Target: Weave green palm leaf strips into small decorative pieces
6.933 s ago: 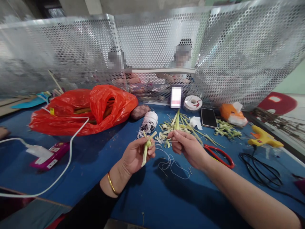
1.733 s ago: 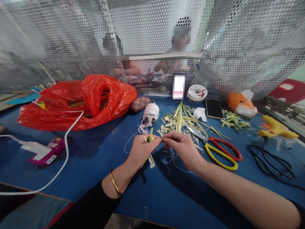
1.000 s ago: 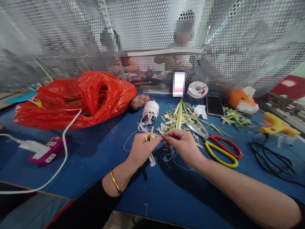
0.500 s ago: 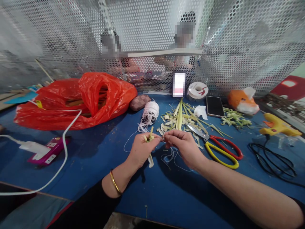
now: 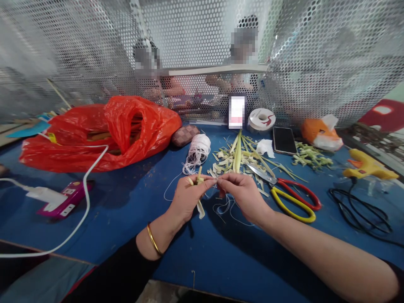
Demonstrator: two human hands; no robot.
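My left hand [image 5: 187,195] is closed around a pale yellow-green plant strip [image 5: 200,209], whose ends stick out above and below the fingers. Its thumb and index finger pinch together at the tips. Right against them, the fingertips of my right hand [image 5: 241,191] are also pinched, seemingly on fine white thread; what lies between the tips is too small to see well. Loose loops of this white thread [image 5: 224,207] rest on the blue table [image 5: 202,252] beneath my right hand. Behind the hands lie a ball of white thread [image 5: 201,147] and a heap of plant strips [image 5: 237,156].
Scissors [image 5: 295,202] with red and yellow handles lie right of my hands. Further right are a phone [image 5: 284,140], a yellow glue gun [image 5: 368,166] and its black cord. A red plastic bag [image 5: 94,134] and a purple power strip [image 5: 65,200] occupy the left. People sit behind the perforated screen.
Both pairs of fingertips remain together, with small shifts in the fingers. My left thumb lies straighter, and the plant strip's lower end has moved slightly right.
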